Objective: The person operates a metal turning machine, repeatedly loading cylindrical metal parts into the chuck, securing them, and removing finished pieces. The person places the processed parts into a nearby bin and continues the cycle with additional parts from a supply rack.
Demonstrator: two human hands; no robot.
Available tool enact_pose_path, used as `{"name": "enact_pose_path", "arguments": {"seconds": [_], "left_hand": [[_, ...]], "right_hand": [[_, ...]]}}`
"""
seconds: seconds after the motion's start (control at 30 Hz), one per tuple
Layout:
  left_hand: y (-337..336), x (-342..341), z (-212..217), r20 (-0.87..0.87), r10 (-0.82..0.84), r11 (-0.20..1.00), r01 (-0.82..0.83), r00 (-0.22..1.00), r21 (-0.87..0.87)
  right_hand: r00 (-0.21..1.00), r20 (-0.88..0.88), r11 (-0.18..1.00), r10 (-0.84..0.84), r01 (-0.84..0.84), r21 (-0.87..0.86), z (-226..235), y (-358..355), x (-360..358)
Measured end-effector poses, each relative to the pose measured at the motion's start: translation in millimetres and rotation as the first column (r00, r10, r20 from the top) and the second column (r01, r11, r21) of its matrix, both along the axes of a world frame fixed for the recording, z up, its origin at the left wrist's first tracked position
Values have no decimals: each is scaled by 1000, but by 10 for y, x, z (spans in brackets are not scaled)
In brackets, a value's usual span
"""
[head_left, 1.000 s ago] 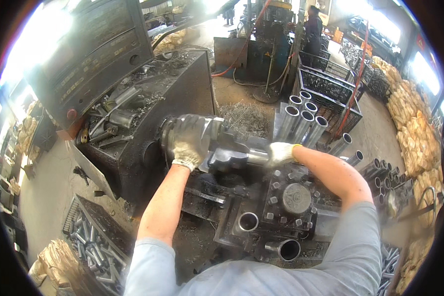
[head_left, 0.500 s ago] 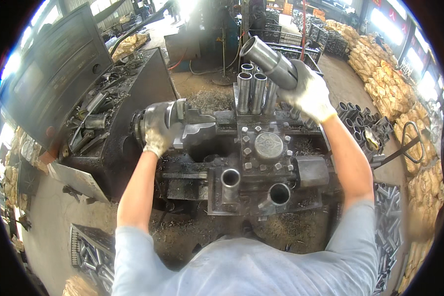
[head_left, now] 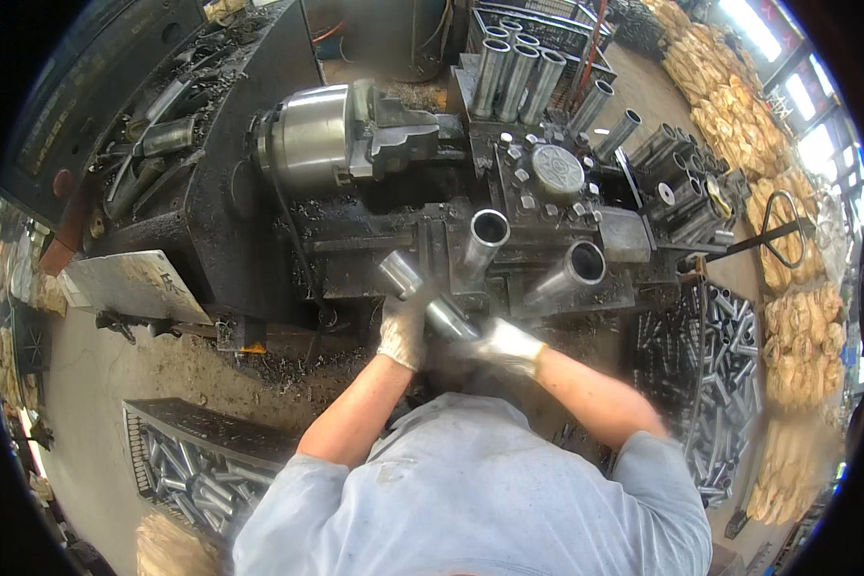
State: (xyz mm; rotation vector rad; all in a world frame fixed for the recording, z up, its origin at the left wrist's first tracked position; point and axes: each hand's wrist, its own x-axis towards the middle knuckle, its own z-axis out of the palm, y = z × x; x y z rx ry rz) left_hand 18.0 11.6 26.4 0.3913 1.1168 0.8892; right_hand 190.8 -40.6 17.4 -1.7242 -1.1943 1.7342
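In front of my body, a shiny metal tube (head_left: 400, 275) slants from upper left to lower right. My gloved left hand (head_left: 403, 331) is wrapped round its middle. At its lower right end, my gloved right hand (head_left: 511, 347) closes on the tube; motion blurs the fingers somewhat. Two larger open-topped tubes, a narrower one (head_left: 488, 235) and a wider one (head_left: 574, 271), stand on the machine just beyond my hands. Farther left is the lathe chuck (head_left: 312, 134) with stepped jaws (head_left: 394, 134), with no hand on it.
Several upright tubes (head_left: 518, 82) stand behind the bolted tool post (head_left: 558, 170). More tubes (head_left: 686, 182) are stacked to the right, near a looped handle (head_left: 785, 230). Crates of metal pieces sit at lower left (head_left: 197, 422) and right (head_left: 725, 384). Tan sacks (head_left: 797, 355) line the right side.
My right hand has brought the tube down from above the tool post to near my body. My left hand has left the chuck and taken hold of the tube. The view has tilted down.
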Motion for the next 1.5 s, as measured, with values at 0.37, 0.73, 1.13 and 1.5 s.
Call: {"name": "enact_pose_path", "arguments": {"seconds": [0.37, 0.73, 1.13, 1.5], "left_hand": [[4, -240, -823, 477, -34, 997, 61, 878, -40], [-82, 340, -422, 524, -450, 809, 579, 723, -102], [-58, -555, -355, 59, -810, 583, 789, 584, 193], [122, -682, -345, 165, 27, 977, -61, 986, 205]], "right_hand": [[945, 184, 843, 272, -326, 428, -17, -162, 543], [980, -170, 872, -104, 172, 458, 627, -456, 1823], [618, 784, 902, -55, -306, 304, 414, -305, 1398], [673, 736, 716, -67, -481, 505, -414, 406, -156]]}}
